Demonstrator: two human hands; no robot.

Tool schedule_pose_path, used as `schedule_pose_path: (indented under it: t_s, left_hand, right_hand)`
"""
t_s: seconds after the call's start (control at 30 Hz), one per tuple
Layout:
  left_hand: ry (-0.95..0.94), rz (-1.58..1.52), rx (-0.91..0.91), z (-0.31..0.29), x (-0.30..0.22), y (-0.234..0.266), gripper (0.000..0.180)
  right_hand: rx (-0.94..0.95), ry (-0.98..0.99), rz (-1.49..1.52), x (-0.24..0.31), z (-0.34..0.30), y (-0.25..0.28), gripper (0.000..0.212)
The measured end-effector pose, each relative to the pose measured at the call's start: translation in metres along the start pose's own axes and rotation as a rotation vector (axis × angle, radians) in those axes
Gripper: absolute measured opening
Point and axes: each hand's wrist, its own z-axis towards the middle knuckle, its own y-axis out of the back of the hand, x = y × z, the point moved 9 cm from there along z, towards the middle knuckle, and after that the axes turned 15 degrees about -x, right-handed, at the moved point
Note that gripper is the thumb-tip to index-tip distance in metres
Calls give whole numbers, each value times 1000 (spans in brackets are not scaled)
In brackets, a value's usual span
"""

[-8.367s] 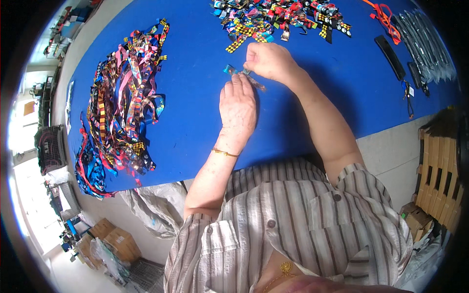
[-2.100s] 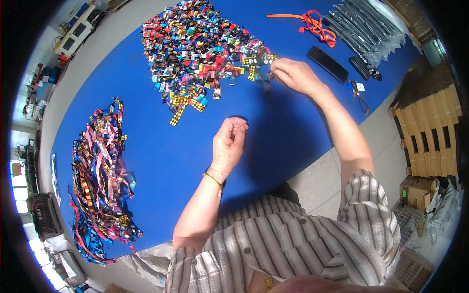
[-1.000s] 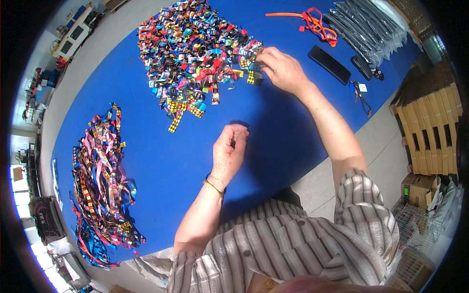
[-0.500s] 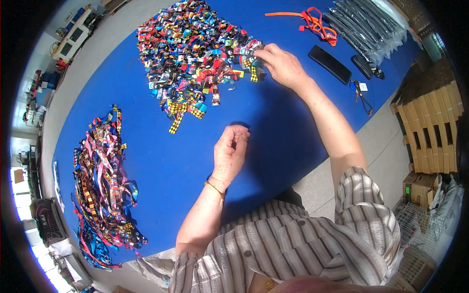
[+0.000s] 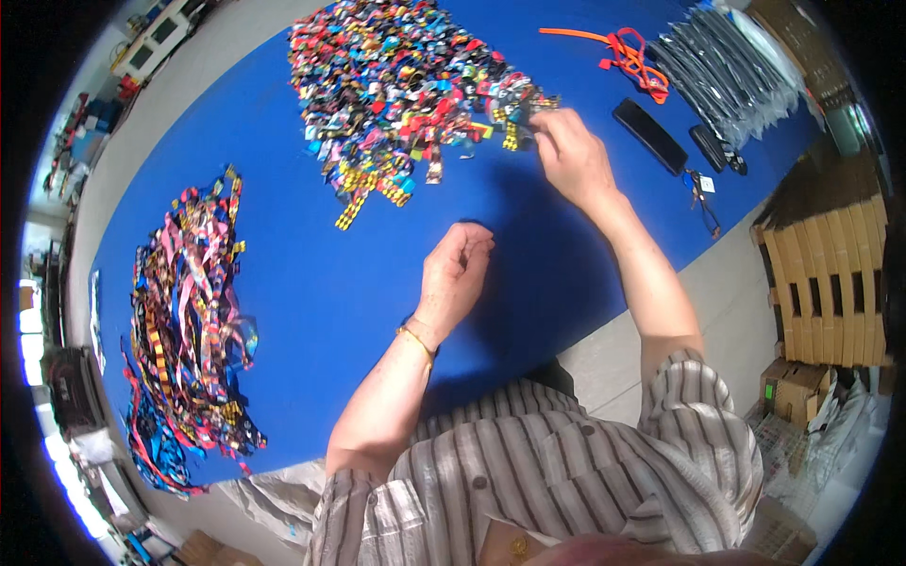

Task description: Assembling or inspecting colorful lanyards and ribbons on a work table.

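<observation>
A large heap of short, multicoloured fabric strap pieces spreads over the far middle of the blue table. My right hand is at the heap's right tip, with thumb and fingers pinched at a short patterned strap piece; the fingertips are slightly blurred. Nearer to me, my left hand hovers over the blue surface with its fingers curled together. Whatever it may hold is hidden. A bundle of long patterned straps lies to the left of that hand.
At the far right are an orange strap, a stack of plastic-wrapped dark items, a black phone, a small black case and keys. Flattened cardboard stands beyond the right edge of the blue table.
My right hand has drawn slightly toward me and right, and strap pieces at the heap's tip reach farther right. My left hand stays curled. The whole view has shifted a little.
</observation>
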Motion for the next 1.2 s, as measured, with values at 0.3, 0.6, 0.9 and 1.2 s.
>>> schedule_pose_path:
  t_s: [0.3,0.6,0.9,1.2]
  left_hand:
    - [146,-372,-299,5,3,29,12]
    - [-212,-52,-519,11,5,52,9]
    - [-181,-145,-486,6,-5,53,9]
    - [-308,-92,-495,2,-20,58,7]
  right_hand:
    - [297,141,302,114,-59,-64,9]
    - [294,190,311,139,-65,-81,23]
    - [280,100,305,136,-66,-77,24]
    - [262,103,303,133,-65,-78,20]
